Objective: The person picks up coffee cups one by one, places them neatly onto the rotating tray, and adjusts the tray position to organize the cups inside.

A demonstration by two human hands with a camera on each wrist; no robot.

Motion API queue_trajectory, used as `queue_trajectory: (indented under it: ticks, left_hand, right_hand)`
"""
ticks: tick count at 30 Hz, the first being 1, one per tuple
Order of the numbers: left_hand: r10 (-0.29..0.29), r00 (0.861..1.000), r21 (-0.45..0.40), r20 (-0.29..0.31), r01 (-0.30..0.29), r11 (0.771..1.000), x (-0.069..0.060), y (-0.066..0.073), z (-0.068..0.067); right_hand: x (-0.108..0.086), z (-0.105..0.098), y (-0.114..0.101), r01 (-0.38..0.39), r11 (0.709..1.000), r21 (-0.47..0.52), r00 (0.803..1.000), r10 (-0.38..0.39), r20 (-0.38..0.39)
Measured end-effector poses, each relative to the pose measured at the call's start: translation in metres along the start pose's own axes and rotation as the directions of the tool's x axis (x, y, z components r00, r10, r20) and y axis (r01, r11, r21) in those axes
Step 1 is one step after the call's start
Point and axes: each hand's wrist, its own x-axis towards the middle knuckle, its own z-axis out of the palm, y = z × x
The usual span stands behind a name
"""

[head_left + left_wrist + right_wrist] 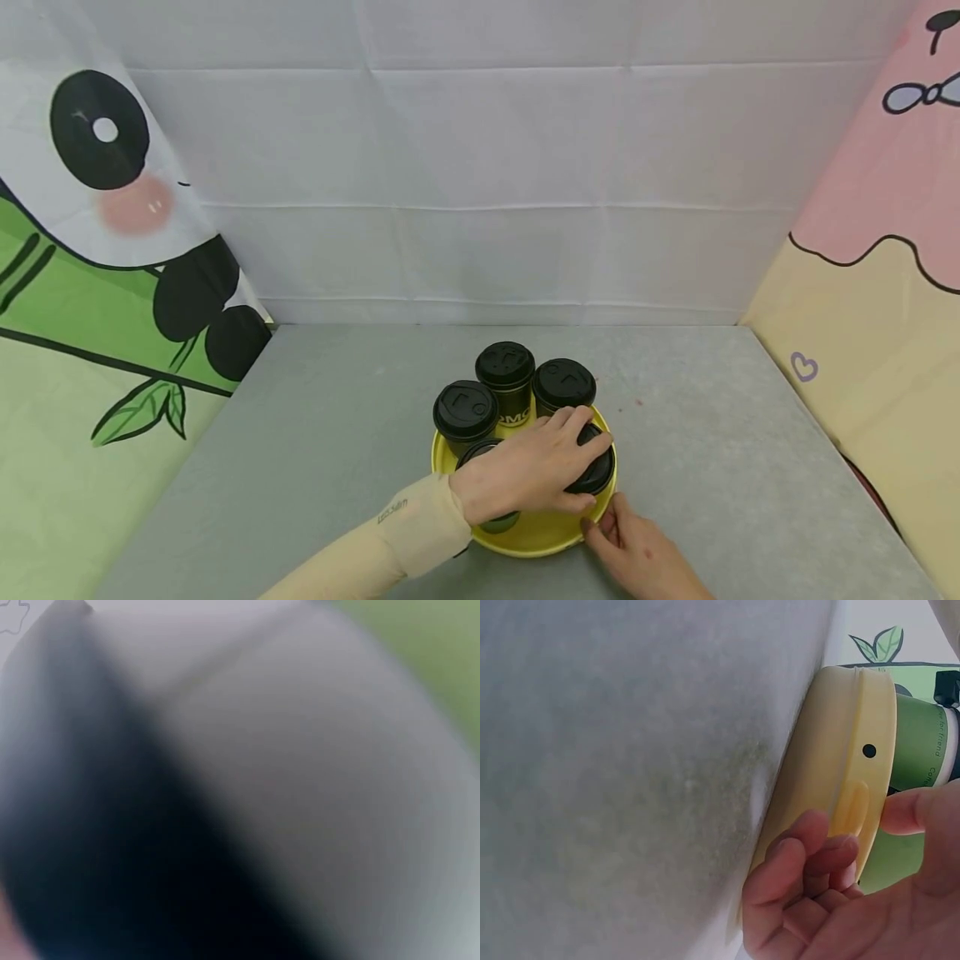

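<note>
A round yellow tray [525, 543] rests on the grey table and bears several paper cups with black lids. My left hand [528, 467] reaches across it, fingers and thumb spread around the black lid of the right-hand coffee cup [597, 473]. Under the left wrist, another cup [501, 523] is mostly covered. My right hand [637, 546] grips the tray's near right rim; in the right wrist view, the thumb lies over the edge and the other fingers curl against the yellow side wall [817, 757]. A dark blurred surface fills much of the left wrist view.
At the tray's far side stand a left cup [466, 410], a back cup [506, 367] and a back-right cup [564, 383], close together. Grey tabletop [337, 417] surrounds the tray. A white cloth [487, 167] hangs behind, with printed cloths at both sides.
</note>
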Motion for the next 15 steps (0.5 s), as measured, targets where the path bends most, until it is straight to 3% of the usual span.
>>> queue_trajectory:
  ticks: [4,15]
  left_hand:
    - [0.005,1.0,0.01,-0.011,-0.005,1.0,-0.0006,-0.0001,0.0023]
    - [-0.008,0.999,-0.032,0.032,0.009,0.999,-0.001,-0.0032,0.006]
  right_hand:
    - [-0.0008,0.0006,0.0001,0.005,1.0,0.0,1.0,-0.005,0.0]
    - [-0.004,0.0048,-0.0036,-0.03,1.0,-0.004,1.0,0.03,-0.001]
